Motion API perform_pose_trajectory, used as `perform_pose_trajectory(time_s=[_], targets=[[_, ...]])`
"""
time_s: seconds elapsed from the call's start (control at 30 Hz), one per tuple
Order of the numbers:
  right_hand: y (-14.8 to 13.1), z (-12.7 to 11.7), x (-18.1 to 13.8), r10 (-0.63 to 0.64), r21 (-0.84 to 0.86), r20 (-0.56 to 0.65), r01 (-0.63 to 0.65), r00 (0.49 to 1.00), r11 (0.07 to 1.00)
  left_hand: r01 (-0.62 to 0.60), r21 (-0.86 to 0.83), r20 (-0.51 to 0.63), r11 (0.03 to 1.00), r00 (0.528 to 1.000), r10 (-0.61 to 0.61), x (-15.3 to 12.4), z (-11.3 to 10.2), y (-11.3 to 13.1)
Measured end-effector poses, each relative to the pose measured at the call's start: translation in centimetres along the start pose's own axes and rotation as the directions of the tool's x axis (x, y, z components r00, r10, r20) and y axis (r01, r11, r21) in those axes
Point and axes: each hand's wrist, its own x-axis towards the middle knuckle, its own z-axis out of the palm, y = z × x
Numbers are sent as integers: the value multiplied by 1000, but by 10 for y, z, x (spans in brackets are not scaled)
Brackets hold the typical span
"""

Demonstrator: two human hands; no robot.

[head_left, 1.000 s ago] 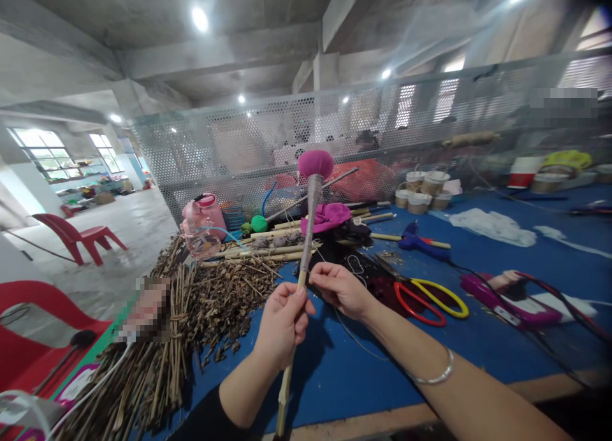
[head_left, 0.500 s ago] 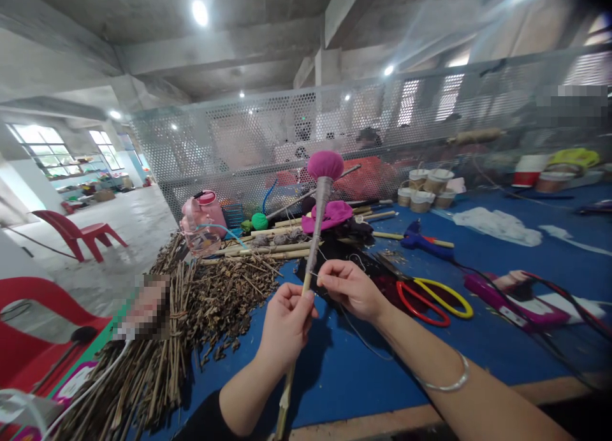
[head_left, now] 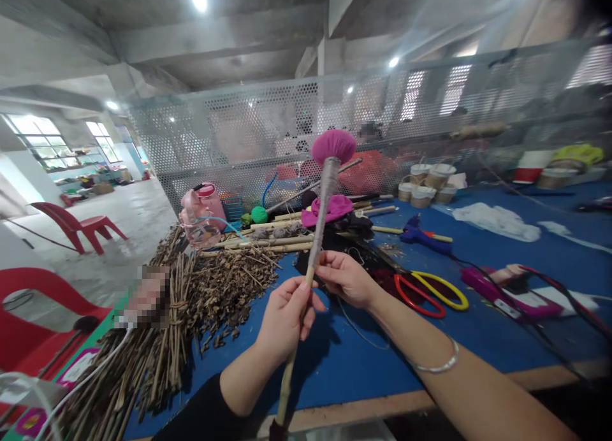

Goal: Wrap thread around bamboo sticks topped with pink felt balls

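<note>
Left hand [head_left: 285, 313] closed round the bare lower part of a magenta-headed stick [head_left: 324, 205], thumb up along the shaft. Stick is off the bench [head_left: 349, 377], upright with a slight lean right; padded head [head_left: 335, 146] well above both hands, lower end running out below the left fist toward the bench's near edge. Gray thread wrap [head_left: 327, 189] covers the shaft from just under the head down to right above the left thumb. Right hand [head_left: 345, 278] sits just right of the shaft, a bit higher than the left, thumb and index pinched together at the wrap's lower end; the pinched bit is too small to make out, can't tell if the fingertips touch the wood. Loose thread [head_left: 358, 337] hangs in a curve below the right hand. Around it: red-and-yellow-handled scissors [head_left: 423, 294] right of the right hand, blue glue gun [head_left: 423, 237] beyond them, dried plant stems [head_left: 176, 326] left of the left hand, green yarn ball [head_left: 259, 215] and magenta cloth [head_left: 335, 209] behind the stick.
</note>
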Motion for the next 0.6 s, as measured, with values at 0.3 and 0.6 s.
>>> perform_pose_trajectory(time_s=[0.3,0.6], targets=[[6,-4,5,-53,-104,-31,49,998,993,194,-184,53,964,981,-187,3,-6,-1],[16,-6,11,-93,-66,-27,92,995,994,106,-110,35,988,994,-103,8,-8,-5]])
